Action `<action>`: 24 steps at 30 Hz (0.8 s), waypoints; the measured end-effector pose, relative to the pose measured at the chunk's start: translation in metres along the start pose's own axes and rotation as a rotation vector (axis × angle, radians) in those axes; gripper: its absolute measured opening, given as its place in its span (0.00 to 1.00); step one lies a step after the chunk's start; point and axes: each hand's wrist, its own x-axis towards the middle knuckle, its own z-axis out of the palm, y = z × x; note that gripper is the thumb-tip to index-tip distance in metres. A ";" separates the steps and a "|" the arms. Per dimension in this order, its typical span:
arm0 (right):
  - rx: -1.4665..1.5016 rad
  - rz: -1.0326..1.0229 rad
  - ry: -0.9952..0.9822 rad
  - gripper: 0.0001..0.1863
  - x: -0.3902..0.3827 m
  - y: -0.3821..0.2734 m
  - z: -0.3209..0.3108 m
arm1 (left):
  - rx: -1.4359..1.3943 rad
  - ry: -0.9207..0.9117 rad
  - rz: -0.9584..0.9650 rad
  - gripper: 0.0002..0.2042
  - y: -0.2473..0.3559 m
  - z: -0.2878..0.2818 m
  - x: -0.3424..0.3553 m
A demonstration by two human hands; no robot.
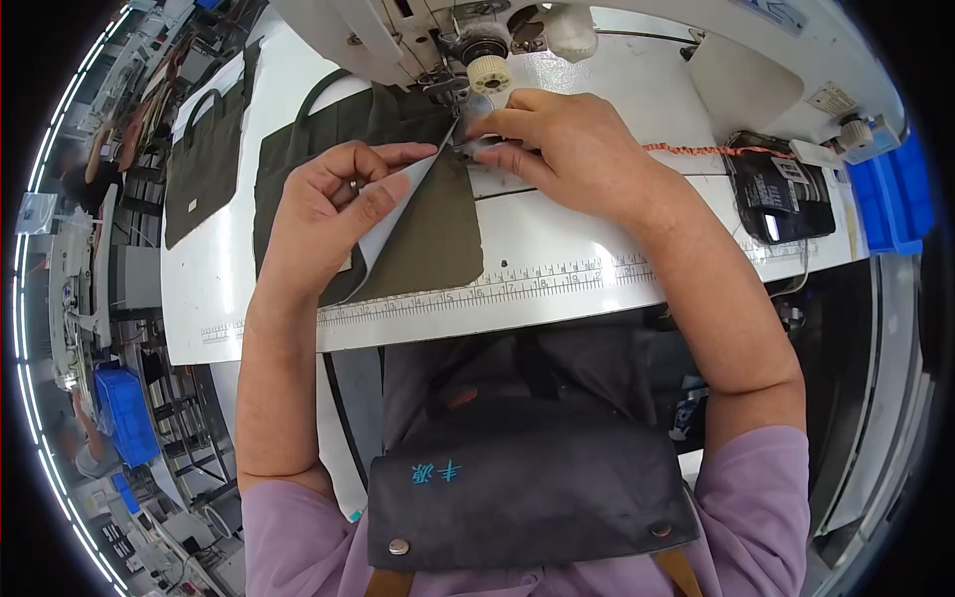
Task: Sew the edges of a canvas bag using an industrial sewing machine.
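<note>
My left hand (343,204) pinches the lifted edge of an olive-green fabric panel (438,234) between thumb and fingers, and the panel's pale grey underside shows along the fold. The panel lies over a darker green bag piece (288,149) with a looped handle, close under the sewing machine's head (468,60). My right hand (572,149) is beside the needle area, thumb and index finger drawn toward each other at the panel's upper corner. What lies between those fingertips is too small to make out.
Another dark green bag piece with a handle (207,159) lies at the left of the white table (557,313), which has a printed ruler along its front. At the right are a black phone-like item in clear plastic (781,194), an orange twisted cord (696,150) and a blue bin (890,194).
</note>
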 end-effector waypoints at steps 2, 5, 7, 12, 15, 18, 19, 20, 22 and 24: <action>-0.039 -0.012 0.000 0.14 0.001 -0.001 -0.003 | 0.179 -0.029 0.148 0.07 0.000 0.006 -0.002; -0.025 -0.057 -0.019 0.14 -0.006 0.000 -0.007 | 0.666 0.006 0.303 0.17 0.004 0.040 -0.010; -0.012 -0.100 -0.044 0.14 -0.006 -0.004 -0.006 | 0.908 0.023 0.352 0.21 -0.008 0.051 -0.016; -0.050 -0.186 -0.057 0.14 -0.005 -0.008 -0.001 | 1.118 -0.032 0.313 0.25 -0.016 0.043 -0.013; -0.047 -0.198 -0.051 0.14 -0.005 -0.009 0.000 | 0.850 -0.065 0.272 0.22 0.002 0.028 -0.010; -0.153 -0.190 -0.102 0.14 -0.004 -0.011 0.000 | 0.763 -0.158 0.214 0.21 0.011 0.019 -0.005; -0.144 -0.177 -0.098 0.14 -0.004 -0.013 0.000 | 0.764 -0.158 0.212 0.21 0.010 0.018 -0.006; -0.134 -0.163 -0.093 0.13 -0.004 -0.013 0.000 | 0.785 -0.155 0.222 0.21 0.009 0.018 -0.006; -0.093 -0.164 -0.076 0.12 -0.004 -0.013 0.001 | 0.804 -0.159 0.231 0.20 0.009 0.020 -0.008; -0.052 -0.170 -0.058 0.11 -0.004 -0.013 0.001 | 0.943 -0.149 0.204 0.19 0.016 0.027 -0.012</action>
